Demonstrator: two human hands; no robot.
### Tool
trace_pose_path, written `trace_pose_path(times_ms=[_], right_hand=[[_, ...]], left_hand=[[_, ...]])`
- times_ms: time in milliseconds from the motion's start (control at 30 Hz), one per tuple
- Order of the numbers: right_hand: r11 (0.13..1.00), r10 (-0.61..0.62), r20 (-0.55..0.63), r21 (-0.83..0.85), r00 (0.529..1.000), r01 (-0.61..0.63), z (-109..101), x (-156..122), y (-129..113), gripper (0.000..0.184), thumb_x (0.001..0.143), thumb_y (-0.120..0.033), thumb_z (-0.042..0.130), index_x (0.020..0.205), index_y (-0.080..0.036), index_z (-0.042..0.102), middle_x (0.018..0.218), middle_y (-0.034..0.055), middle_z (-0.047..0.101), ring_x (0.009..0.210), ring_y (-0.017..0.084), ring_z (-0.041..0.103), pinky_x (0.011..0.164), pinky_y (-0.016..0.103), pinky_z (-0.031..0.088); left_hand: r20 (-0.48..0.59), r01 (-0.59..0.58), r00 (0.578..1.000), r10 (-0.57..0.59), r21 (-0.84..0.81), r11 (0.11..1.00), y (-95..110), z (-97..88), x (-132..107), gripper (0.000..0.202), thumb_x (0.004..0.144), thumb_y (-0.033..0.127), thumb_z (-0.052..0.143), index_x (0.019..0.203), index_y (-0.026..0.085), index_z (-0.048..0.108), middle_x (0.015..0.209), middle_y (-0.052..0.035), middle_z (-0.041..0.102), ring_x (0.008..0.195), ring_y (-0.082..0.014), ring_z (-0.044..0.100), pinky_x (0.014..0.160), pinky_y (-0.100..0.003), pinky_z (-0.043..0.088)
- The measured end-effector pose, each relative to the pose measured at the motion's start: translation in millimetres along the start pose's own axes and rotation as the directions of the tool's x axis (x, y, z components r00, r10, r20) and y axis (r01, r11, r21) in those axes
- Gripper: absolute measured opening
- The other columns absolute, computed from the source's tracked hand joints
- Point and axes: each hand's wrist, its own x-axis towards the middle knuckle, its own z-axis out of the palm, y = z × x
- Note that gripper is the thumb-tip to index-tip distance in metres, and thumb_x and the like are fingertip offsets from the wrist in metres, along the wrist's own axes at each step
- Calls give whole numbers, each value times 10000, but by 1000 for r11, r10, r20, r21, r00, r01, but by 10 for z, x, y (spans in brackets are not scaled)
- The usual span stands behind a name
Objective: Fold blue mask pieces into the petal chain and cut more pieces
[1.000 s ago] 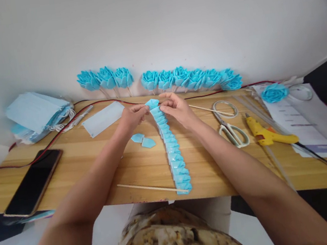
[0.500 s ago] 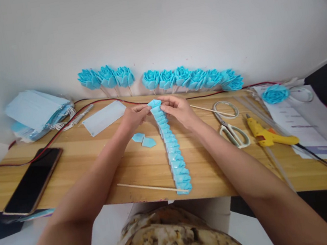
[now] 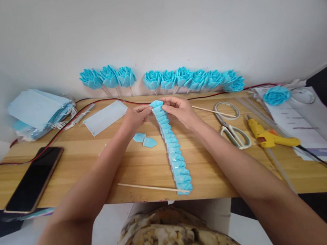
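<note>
A long strip of overlapping folded blue petals (image 3: 173, 149) runs from the middle of the table to its near edge. At the strip's far end, my left hand (image 3: 138, 116) pinches the left side of the last petal. My right hand (image 3: 178, 110) grips the same end from the right, thumb on the petal. A thin wooden stick (image 3: 151, 188) lies across the near end of the strip. Left of the strip, two loose blue petal pieces (image 3: 148, 141) rest on the wood.
Blue flowers (image 3: 183, 77) on sticks lean along the wall. Scissors (image 3: 233, 133), a roll of tape (image 3: 226, 110) and a yellow glue gun (image 3: 270, 136) lie on the right. At left are a phone (image 3: 34, 181), a face mask sheet (image 3: 106, 117) and stacked masks (image 3: 38, 109).
Both hands keep hold of the strip's far end, with barely any movement. The whole view has shifted very slightly.
</note>
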Motion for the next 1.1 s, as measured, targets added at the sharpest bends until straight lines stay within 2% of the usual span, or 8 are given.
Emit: trace_pose_path(times_ms=[333,533,700,867,1100], right_hand=[[999,-6,-30,-48,1000,4,5,10,2,335,728,-393,734,1003,-202,738,788,3,687,678,140,576,606,270,465],[996,-13,-28,-86,1000,10,2,13,-1,280,735,-395,711,933,-196,722,737,-10,657,657,133,554,609,269,456],[995,-30,-48,-97,998,25,6,11,13,233,727,-393,716,847,-196,686,685,-24,613,626,124,523,593,263,429],[992,-19,-56,-123,998,12,8,11,14,246,730,-427,711,824,-205,662,692,-17,622,636,133,534,606,274,444],[993,-19,-50,-114,999,13,9,13,16,233,743,-417,710,834,-207,663,698,-19,623,636,132,538,614,276,447]], left_hand=[[14,10,1000,-10,11,1000,-3,2,7,361,682,493,701,766,143,728,527,23,527,486,-82,402,495,-246,295],[28,-3,1000,2,29,1000,-3,2,-3,383,679,518,677,758,145,715,517,22,514,488,-84,401,496,-243,301],[67,-27,997,25,26,999,-4,-3,-10,361,698,514,675,728,155,685,521,18,513,498,-89,414,507,-237,321],[128,-50,990,52,-19,999,15,-19,-13,418,720,576,660,708,158,663,622,-17,575,553,-107,477,529,-247,369],[41,-69,997,70,-33,997,48,-28,-19,409,743,552,668,659,153,642,584,-3,527,550,-102,450,514,-241,342]])
